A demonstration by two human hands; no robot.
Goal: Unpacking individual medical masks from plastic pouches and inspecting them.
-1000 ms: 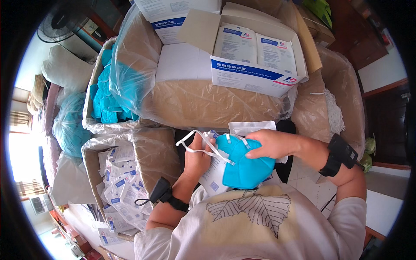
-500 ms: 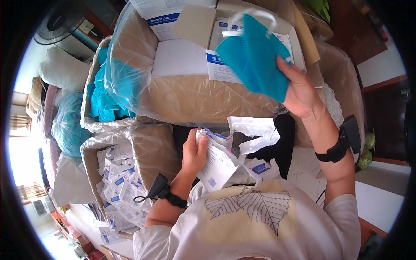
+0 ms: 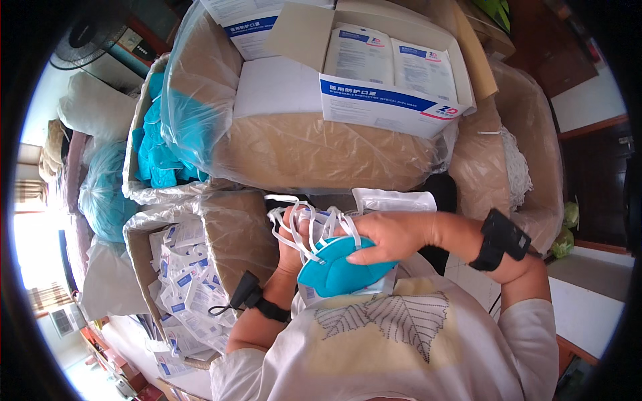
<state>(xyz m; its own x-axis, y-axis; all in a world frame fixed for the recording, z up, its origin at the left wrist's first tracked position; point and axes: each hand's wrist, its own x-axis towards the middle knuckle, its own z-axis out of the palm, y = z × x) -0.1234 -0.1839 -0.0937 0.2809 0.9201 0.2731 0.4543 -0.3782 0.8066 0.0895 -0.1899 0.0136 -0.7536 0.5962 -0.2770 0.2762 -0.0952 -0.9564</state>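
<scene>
In front of my chest, my right hand [image 3: 391,237] grips a folded teal face mask [image 3: 344,271], thumb on top of it. White elastic straps [image 3: 304,230] dangle from the mask and fall across my left hand [image 3: 291,234]. The left fingers are closed on white printed mask wrappers [image 3: 384,286], which lie mostly behind the mask. Beyond my right hand, a white torn wrapper [image 3: 394,200] sticks out above my lap.
A carton of wrappers [image 3: 187,284] stands at my left. Behind it, a plastic-lined carton [image 3: 134,194] holds teal masks [image 3: 164,150]. Ahead, a large lined carton [image 3: 321,150] bears an open white box [image 3: 381,100] of sealed packs. White straps [image 3: 515,170] fill part of the right carton.
My right hand has come down and left with the teal mask, from over the large carton to my left hand. The mask now covers much of the wrappers.
</scene>
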